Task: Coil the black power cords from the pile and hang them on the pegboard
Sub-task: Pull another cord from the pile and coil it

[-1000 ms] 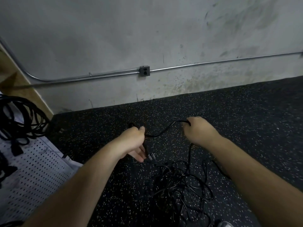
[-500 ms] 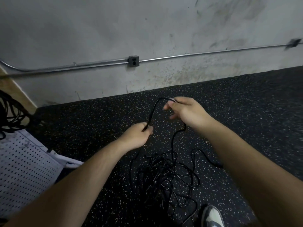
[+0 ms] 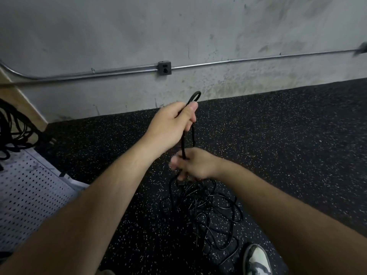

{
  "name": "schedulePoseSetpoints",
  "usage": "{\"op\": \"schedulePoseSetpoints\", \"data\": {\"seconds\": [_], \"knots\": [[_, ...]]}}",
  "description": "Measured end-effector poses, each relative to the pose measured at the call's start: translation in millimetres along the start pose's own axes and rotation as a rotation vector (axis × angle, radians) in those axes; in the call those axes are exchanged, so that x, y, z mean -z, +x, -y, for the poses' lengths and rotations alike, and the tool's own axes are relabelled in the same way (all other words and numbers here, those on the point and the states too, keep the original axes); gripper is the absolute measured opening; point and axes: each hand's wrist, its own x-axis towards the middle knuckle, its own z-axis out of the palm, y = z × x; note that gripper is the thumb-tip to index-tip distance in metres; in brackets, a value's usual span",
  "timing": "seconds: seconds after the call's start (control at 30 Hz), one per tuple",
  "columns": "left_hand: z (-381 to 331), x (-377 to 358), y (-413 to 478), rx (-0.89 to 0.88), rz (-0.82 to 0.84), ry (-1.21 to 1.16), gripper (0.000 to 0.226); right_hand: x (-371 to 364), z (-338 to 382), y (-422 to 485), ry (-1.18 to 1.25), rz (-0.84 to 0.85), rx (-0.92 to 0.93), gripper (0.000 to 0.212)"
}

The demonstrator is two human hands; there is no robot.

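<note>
— What is seen behind?
— A stained grey concrete wall (image 3: 119,26) is crossed by a metal conduit (image 3: 258,59), which is interrupted by an outlet box (image 3: 164,68).
— And below?
— Black speckled rubber flooring (image 3: 288,135) is laid; a wooden panel (image 3: 21,98) is seen at the left edge.

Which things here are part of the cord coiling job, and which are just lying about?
Job: left hand, right hand, held cord, cord pile, pegboard, black cords at the pegboard.
Lying about: wall outlet, conduit, shoe.

Left hand (image 3: 170,124) raised above right hand (image 3: 195,163), both arms outstretched, fingers (image 3: 191,108) gripping cord (image 3: 183,143).
</note>
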Motion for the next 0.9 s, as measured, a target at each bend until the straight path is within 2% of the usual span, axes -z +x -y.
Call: {"op": "schedulePoseSetpoints", "data": {"seconds": [0.03,0.1,0.13,0.2,0.27,0.33,0.37,0.4,0.43,0.5,0.57,0.6,0.67,0.73,0.8,0.87,0.9], "knots": [[0,1,-2,-0.005,-0.010,-0.026,0.033,0,2,3,0.060,-0.046,0.049,0.030],[4,3,-7,0.064,-0.039,-0.079,0.042,12,13,2,0.213,-0.186,0.140,0.033],[9,3,-11,0.128,-0.005,-0.118,0.051,22,22,-2,0.289,-0.285,0.200,0.034],[24,1,-23,0.270,0.197,-0.112,0.058,48,36,-13,0.466,-0.463,0.325,0.032],[43,-2,-33,0.350,0.442,0.067,0.045,71,43,-25,0.656,-0.590,0.423,0.028],[54,-1,-33,0.370,0.445,0.164,0.035,88,39,-31,0.861,-0.661,0.494,0.027],[56,1,-30,0.380,0.386,0.095,0.035,92,35,-31,0.936,-0.639,0.506,0.031],[55,3,-26,0.378,0.311,-0.027,0.034,92,29,-28,0.931,-0.584,0.488,0.042],[52,5,-22,0.351,0.241,-0.152,0.033,89,23,-26,0.823,-0.500,0.426,0.055],[37,7,-16,0.268,0.152,-0.335,0.032,65,9,-19,0.397,-0.241,0.239,0.064],[22,6,-13,0.210,0.134,-0.477,0.033,29,3,-12,0.034,0.064,0.109,0.052],[15,6,-11,0.192,0.143,-0.533,0.033,15,2,-8,-0.049,0.140,0.088,0.040],[10,6,-9,0.150,0.128,-0.548,0.031,4,4,-1,-0.091,0.092,0.089,0.019],[13,8,-8,0.103,0.050,-0.460,0.026,11,11,0,-0.070,-0.032,0.122,0.017],[18,10,-11,0.135,0.030,-0.402,0.025,23,20,-6,-0.059,-0.164,0.204,0.018],[30,8,-16,0.208,0.129,-0.428,0.040,33,30,-13,0.024,-0.330,0.307,0.022],[37,5,-18,0.240,0.210,-0.412,0.046,40,37,-16,0.148,-0.407,0.348,0.023]]}}
